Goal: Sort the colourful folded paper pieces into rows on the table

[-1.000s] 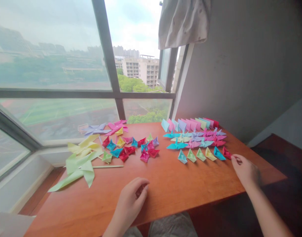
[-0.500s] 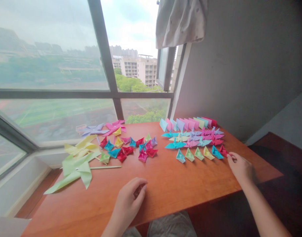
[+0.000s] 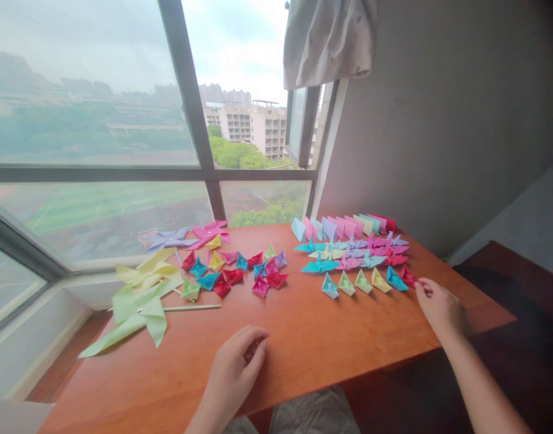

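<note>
My right hand [image 3: 440,307] pinches the near tip of a red paper boat [image 3: 408,276] at the right end of a row on the table. In that row, a blue paper boat [image 3: 396,278] stands just left of it, then a yellow one [image 3: 381,280], two green ones and a pale blue one [image 3: 329,286]. My left hand [image 3: 238,364] rests near the table's front edge with fingers curled in, and nothing shows in them. Behind the row sit several paper cranes [image 3: 320,265] in lines.
Several folded paper pieces [image 3: 331,227] line the back right of the wooden table [image 3: 312,337]. A loose cluster of paper boats [image 3: 222,284] lies left of centre. Paper pinwheels [image 3: 143,310] cover the left side, one with a stick pointing right. A window frame [image 3: 100,173] borders the far side.
</note>
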Demonstrator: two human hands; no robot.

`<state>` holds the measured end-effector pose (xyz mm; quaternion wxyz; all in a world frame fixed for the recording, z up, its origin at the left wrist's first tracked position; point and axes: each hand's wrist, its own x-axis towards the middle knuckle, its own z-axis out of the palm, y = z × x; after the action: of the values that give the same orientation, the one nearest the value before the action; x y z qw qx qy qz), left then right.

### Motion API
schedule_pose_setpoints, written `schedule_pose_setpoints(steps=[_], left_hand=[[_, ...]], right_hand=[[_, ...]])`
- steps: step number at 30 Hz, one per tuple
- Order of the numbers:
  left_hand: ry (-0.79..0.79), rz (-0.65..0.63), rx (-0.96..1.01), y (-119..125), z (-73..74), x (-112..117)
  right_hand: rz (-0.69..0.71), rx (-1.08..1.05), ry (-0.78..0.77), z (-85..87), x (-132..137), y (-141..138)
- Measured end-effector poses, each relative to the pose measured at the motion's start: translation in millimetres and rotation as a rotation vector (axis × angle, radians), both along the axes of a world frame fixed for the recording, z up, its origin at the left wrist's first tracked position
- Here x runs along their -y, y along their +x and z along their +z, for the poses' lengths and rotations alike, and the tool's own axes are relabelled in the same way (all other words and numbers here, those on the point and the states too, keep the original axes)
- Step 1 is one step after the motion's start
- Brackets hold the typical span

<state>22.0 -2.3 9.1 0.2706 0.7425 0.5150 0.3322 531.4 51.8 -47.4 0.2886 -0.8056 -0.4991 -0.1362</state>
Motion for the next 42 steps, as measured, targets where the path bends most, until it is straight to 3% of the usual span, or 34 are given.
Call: schedule_pose_setpoints(steps=[6, 10, 15, 20, 23, 27, 36, 42], left_hand=[[-0.005, -0.001, 0.012, 0, 2.6, 0], [-0.027, 0.025, 0.04, 0, 3.1, -4], [0.036, 0.115, -0.04, 3, 13.2, -22], [0.198, 0.227, -0.434, 13, 30.9, -46], [0.229, 0.233, -0.612, 19, 35.5, -57], [0.175, 0.214, -0.682, 22, 35.4, -65], [0.141, 0.28, -0.607, 9, 30.6, -51], [0.141, 0.239, -0.679, 22, 35.5, -57]], right_hand=[[-0.072, -0.024, 0.103, 14.1, 8, -14], [-0.058, -0.035, 0.233, 26.5, 18, -45], [0.174, -0.201, 0.272, 37.0, 32, -118], [0.519, -0.334, 0.229, 37.8, 44, -196], [0.67, -0.352, 0.201, 33.2, 47, -223], [0.754, -0.318, 0.151, 25.5, 47, -230], [0.741, -0.336, 0.109, 18.8, 46, -226], [0.721, -0.38, 0.096, 17.4, 46, -226]])
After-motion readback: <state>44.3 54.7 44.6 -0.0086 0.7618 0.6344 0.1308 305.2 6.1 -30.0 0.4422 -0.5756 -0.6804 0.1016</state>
